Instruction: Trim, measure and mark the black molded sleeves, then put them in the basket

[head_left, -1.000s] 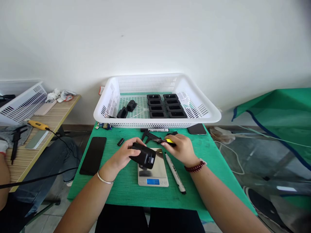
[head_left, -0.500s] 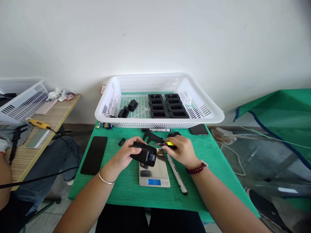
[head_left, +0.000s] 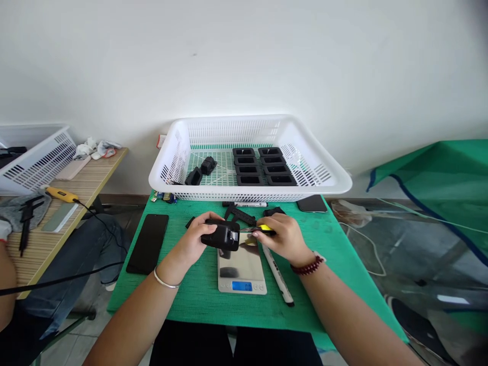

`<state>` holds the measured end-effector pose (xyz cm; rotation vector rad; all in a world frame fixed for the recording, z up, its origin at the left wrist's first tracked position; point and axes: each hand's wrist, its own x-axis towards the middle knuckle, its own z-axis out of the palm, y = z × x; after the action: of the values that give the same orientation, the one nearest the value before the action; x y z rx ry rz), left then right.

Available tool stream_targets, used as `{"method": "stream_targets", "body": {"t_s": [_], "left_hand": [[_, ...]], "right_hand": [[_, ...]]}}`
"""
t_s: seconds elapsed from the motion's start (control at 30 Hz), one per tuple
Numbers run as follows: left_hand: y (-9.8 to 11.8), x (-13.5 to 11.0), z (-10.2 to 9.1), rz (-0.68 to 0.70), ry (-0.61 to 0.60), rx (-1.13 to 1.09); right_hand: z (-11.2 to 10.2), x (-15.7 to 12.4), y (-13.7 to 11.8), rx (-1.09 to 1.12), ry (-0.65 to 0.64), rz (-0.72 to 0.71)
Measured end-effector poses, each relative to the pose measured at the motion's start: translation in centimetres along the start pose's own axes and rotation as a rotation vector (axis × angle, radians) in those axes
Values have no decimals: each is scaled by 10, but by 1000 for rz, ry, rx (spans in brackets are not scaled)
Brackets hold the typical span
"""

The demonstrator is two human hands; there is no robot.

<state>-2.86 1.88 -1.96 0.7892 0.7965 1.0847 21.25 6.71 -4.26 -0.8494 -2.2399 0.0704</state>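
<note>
My left hand (head_left: 197,237) is closed around a black moulded part (head_left: 221,237), held in the air over the left side of a small digital scale (head_left: 244,269). A light patch shows on the part's right end. In my closed right hand (head_left: 285,236) is a yellow and black craft knife (head_left: 266,229), its thin blade pointing left toward the part. A small gap seems to lie between blade and part. Just beyond them lies a black caliper (head_left: 242,215). A white marker pen (head_left: 279,277) rests to the right of the scale, whose blue display is lit.
A large white basket (head_left: 247,190) stands at the back with several black rectangular frames (head_left: 249,180) in it. A phone (head_left: 148,244) lies left on the green cloth, another dark phone (head_left: 311,203) at back right. A co-worker's arm (head_left: 7,290) is by the wooden table (head_left: 87,175).
My left hand has shifted slightly left and up with the black part, turning it a little. The knife has barely moved. A small black piece on the cloth is now partly covered.
</note>
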Motion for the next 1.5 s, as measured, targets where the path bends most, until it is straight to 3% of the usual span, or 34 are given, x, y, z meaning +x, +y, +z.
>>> {"method": "stream_targets", "body": {"t_s": [0.87,1.23,1.4,1.5], "left_hand": [[-2,0,1,20,-8,62],[-3,1,1,59,79,-5],[-1,3,-2,55,216,-70],[-1,2,-1,28,139,-59]], "right_hand": [[-1,1,0,3,-49,7],[0,-1,0,-1,-35,18],[0,-1,-3,10,-48,-25],[1,-1,-4,-24,-76,-37]]}}
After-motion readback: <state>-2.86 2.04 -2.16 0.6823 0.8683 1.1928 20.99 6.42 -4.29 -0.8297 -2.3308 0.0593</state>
